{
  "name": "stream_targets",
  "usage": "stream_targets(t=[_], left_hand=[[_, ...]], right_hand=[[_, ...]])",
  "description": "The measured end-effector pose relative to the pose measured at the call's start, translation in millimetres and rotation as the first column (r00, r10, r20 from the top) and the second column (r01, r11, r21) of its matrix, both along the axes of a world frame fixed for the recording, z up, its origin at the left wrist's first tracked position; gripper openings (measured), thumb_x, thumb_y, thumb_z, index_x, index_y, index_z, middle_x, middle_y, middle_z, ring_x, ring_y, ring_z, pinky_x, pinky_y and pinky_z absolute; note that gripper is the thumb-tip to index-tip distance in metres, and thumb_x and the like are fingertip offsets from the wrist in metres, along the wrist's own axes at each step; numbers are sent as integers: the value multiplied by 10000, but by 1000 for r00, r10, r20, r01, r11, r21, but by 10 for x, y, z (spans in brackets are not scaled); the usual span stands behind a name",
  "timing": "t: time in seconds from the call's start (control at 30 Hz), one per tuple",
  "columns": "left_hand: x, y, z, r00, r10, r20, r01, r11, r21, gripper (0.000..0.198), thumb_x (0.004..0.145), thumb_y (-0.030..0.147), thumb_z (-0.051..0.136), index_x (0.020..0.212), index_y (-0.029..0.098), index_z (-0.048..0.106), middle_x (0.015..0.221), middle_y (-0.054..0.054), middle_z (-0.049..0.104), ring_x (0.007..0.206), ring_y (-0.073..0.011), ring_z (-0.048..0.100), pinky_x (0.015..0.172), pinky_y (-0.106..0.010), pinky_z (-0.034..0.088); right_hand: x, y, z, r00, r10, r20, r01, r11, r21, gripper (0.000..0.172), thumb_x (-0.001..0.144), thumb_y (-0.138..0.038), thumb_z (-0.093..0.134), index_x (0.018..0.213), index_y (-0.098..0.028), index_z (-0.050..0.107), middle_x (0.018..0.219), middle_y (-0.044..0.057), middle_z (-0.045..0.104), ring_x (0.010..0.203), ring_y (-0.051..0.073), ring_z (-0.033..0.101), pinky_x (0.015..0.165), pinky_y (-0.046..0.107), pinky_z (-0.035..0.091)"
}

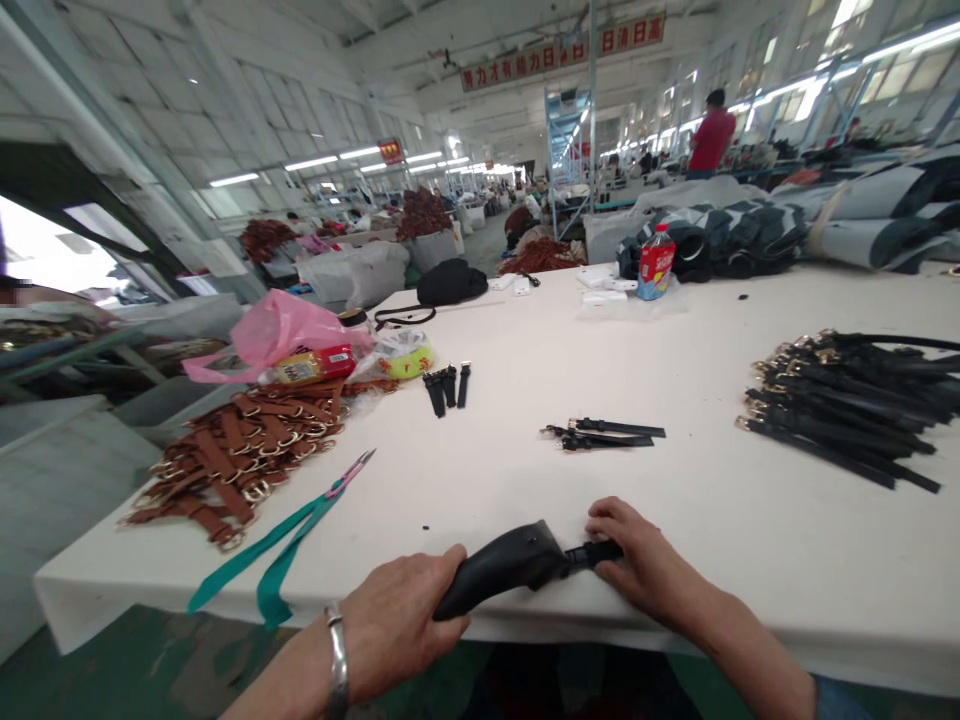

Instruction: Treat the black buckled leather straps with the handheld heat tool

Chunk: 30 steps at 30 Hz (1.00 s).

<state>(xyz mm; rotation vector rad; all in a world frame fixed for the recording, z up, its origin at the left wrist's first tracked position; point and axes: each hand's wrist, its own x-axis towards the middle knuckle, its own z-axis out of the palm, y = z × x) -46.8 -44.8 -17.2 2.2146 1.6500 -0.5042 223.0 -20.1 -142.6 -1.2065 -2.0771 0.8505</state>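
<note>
My left hand (pixel 405 620), with a silver bracelet on the wrist, is wrapped round the handle of a black hand-held tool (pixel 499 568). Its thick end points right and meets a short black strap (pixel 581 556); whether they touch I cannot tell. The strap's other end is gripped between the thumb and fingers of my right hand (pixel 637 555). A few black straps with metal buckles (pixel 611 436) lie just beyond my hands. Farther left is another small group of short black straps (pixel 448 388).
A large pile of black buckled straps (pixel 847 400) lies at the right. Brown straps with gold rings (pixel 240 450) and scissors with teal ribbon (pixel 315 520) are at left. Behind are a pink bag (pixel 289 335), a red-labelled bottle (pixel 656 262) and black rolls (pixel 720 240). A person (pixel 711 135) stands far off.
</note>
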Motion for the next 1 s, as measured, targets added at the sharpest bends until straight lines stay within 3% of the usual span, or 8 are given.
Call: stream_targets(t=[0.1,0.2,0.47,0.8,1.0], left_hand=[[-72,-38,-71,998,29,49,-29,1000,0,404,750,400,448,1113,229,497,952,-88,620,913,-265,571,797,-387,432],[-155,-75,-162,995,51,80,-53,998,28,423,751,398,454,1138,231,484,961,-87,618,922,-264,567,809,-389,425],[-216,-131,-215,980,87,177,-88,996,-4,328,752,370,456,1048,245,522,931,-55,616,900,-240,564,786,-356,428],[-300,-138,-365,970,128,207,-131,991,2,459,743,403,466,1163,219,487,1030,-85,601,980,-263,536,872,-404,395],[-287,-186,-377,959,174,222,-173,985,-24,517,746,413,470,1217,201,459,1056,-92,594,1003,-267,527,892,-415,392]], right_hand=[[0,-8,96,986,17,166,-22,999,27,165,706,-166,544,851,-230,591,967,46,528,917,205,481,807,370,408],[-39,-21,165,969,52,242,-62,997,35,157,753,-214,524,888,-243,599,905,39,551,882,204,482,782,371,396],[-89,-23,180,970,81,228,-84,996,7,143,753,-220,523,856,-243,619,866,25,558,828,171,506,705,293,385],[-171,-45,50,976,-3,220,7,1000,-20,139,705,-240,550,808,-265,641,778,-21,550,713,116,523,648,237,353],[-200,-87,-7,962,-46,271,35,998,43,107,726,-293,526,780,-260,612,764,-26,545,691,114,525,615,241,318]])
